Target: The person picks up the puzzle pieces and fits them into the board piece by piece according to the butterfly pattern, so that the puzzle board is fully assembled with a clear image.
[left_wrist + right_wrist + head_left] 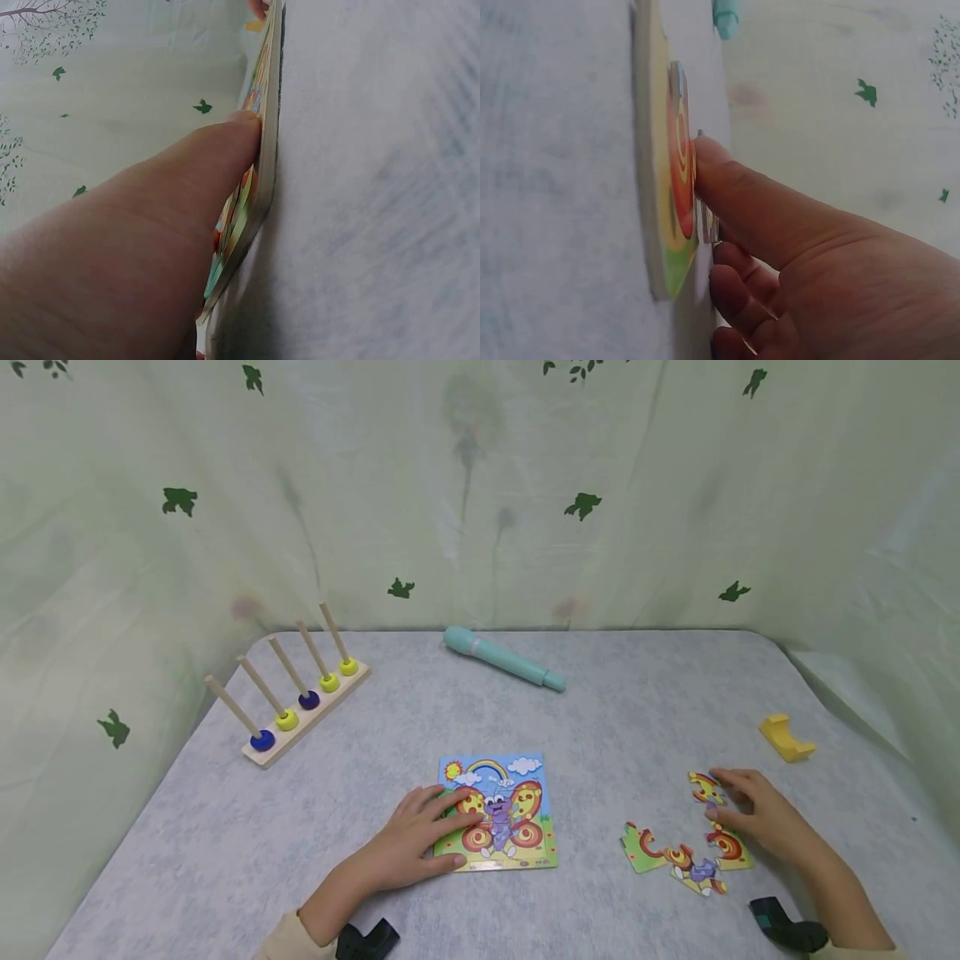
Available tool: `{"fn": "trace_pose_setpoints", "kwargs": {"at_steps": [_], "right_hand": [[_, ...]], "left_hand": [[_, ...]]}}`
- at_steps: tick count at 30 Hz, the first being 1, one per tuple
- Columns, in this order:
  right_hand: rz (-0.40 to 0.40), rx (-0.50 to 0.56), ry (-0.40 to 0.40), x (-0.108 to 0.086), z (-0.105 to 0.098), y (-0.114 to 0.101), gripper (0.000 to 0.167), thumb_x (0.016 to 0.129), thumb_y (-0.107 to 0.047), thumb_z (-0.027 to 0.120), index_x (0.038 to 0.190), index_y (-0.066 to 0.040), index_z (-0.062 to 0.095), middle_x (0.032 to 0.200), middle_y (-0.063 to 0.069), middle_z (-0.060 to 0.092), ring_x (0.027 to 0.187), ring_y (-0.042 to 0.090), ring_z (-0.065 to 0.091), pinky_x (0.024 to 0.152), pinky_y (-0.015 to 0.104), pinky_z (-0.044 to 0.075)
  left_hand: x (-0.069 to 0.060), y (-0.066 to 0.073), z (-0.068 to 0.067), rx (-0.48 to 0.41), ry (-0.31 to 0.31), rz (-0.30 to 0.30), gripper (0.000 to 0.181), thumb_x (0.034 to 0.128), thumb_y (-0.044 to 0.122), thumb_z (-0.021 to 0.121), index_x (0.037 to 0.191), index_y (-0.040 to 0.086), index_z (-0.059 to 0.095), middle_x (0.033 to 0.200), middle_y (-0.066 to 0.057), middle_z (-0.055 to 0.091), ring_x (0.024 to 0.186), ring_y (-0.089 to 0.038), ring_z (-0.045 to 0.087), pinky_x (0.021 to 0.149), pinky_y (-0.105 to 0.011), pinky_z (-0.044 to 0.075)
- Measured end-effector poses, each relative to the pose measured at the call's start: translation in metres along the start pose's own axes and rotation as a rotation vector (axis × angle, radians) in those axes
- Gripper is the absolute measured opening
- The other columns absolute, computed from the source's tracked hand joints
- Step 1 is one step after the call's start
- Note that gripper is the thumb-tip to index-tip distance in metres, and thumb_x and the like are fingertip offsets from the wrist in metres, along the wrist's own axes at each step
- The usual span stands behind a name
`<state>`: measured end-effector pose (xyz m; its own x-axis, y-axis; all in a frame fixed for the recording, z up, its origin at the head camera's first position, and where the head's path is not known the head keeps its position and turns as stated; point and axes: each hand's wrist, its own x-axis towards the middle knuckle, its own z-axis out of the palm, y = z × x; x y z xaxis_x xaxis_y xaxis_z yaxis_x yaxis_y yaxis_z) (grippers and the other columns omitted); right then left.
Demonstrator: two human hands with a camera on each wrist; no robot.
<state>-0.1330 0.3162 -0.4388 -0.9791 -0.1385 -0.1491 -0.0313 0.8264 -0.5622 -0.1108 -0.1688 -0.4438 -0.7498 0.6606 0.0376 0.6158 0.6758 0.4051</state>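
Note:
A square butterfly puzzle [525, 806] lies flat on the table, its picture assembled. My left hand [411, 837] rests on its left side with fingers spread, and in the left wrist view the thumb [202, 161] presses near its edge. To the right, my right hand [767, 817] pinches a yellow and red puzzle piece [707, 788] between thumb and fingers, low over the table. Beside it lie loose pieces: one with a red-orange swirl [731, 852], one purple and yellow [699, 871] and one green [641, 850]. The fingers partly hide the held piece.
At the back left stands a wooden peg rack [318, 717] with blue and yellow beads on its pegs. A teal stick-like object [504, 658] lies at the back middle. On the far right is a yellow curved block [785, 739]. A patterned curtain [480, 485] surrounds the table.

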Motion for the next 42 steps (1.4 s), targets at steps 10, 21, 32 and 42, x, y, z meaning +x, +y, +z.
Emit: {"fn": "trace_pose_setpoints", "kwargs": {"at_steps": [10, 21, 32, 42], "right_hand": [[0.059, -0.051, 0.091, -0.001, -0.001, -0.009, 0.081, 0.074, -0.055, 0.064, 0.126, 0.002, 0.04, 0.114, 0.022, 0.044, 0.091, 0.032, 0.047, 0.069, 0.043, 0.044], [-0.357, 0.024, 0.343, -0.008, 0.006, -0.069, 0.055, 0.073, -0.02, 0.075, 0.123, -0.009, 0.053, 0.113, 0.003, 0.051, 0.086, 0.013, 0.044, 0.066, 0.029, 0.041], [-0.607, 0.125, 0.175, 0.0, 0.053, -0.155, 0.053, 0.073, -0.029, 0.075, 0.12, -0.02, 0.052, 0.115, -0.01, 0.047, 0.094, 0.013, 0.049, 0.075, 0.036, 0.046], [-0.575, 0.072, -0.013, 0.022, 0.103, -0.171, 0.055, 0.073, -0.04, 0.073, 0.12, -0.015, 0.056, 0.111, -0.008, 0.047, 0.103, 0.008, 0.045, 0.085, 0.034, 0.043]], "left_hand": [[0.0, 0.0, 0.0, -0.024, -0.002, -0.002, 0.052, 0.0864, 0.052, 0.049, 0.135, 0.036, 0.04, 0.147, 0.005, 0.021, 0.131, -0.028, 0.015, 0.102, -0.05, 0.01], [0.0, 0.0, 0.0, -0.014, 0.011, 0.011, 0.052, 0.0865, 0.051, 0.049, 0.135, 0.033, 0.042, 0.146, 0.003, 0.024, 0.13, -0.028, 0.017, 0.101, -0.05, 0.011], [0.0, 0.0, 0.001, -0.014, 0.024, 0.023, 0.052, 0.0866, 0.05, 0.05, 0.134, 0.031, 0.043, 0.145, 0.001, 0.025, 0.129, -0.03, 0.018, 0.1, -0.052, 0.012], [0.0, 0.001, -0.001, 0.007, 0.019, 0.02, 0.052, 0.0865, 0.05, 0.05, 0.134, 0.031, 0.043, 0.146, 0.002, 0.024, 0.129, -0.03, 0.018, 0.101, -0.051, 0.012]]}}
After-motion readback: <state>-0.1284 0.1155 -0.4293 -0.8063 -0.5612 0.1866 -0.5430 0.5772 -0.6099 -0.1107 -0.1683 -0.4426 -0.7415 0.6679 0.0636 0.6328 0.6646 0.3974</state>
